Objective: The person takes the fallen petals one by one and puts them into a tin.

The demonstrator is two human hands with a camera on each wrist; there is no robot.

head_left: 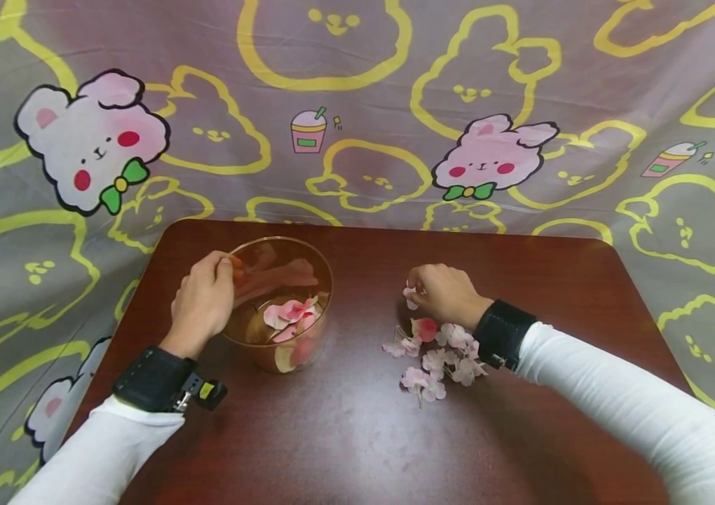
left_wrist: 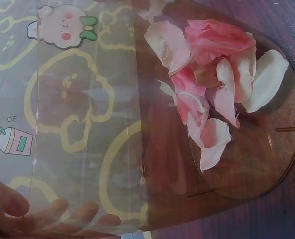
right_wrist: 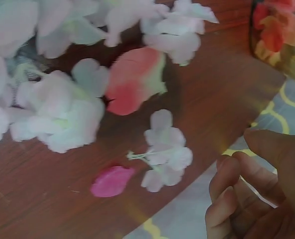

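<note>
- Both arms wear long white sleeves (head_left: 635, 400), slightly creased.
- A broad black wrist strap (head_left: 501, 332) sits beside each sleeve's cuff.
- The left strap (head_left: 154, 379) carries a small black-and-yellow clip (head_left: 207, 393) (metal fitting beside it).

Clear plastic bowl (head_left: 282, 301), cloth petals (head_left: 436, 354), glossy table (head_left: 345, 435)

Soft light is shining evenly; the pale cloth flowers (right_wrist: 52, 109) are looking blurry in the right wrist view.
</note>
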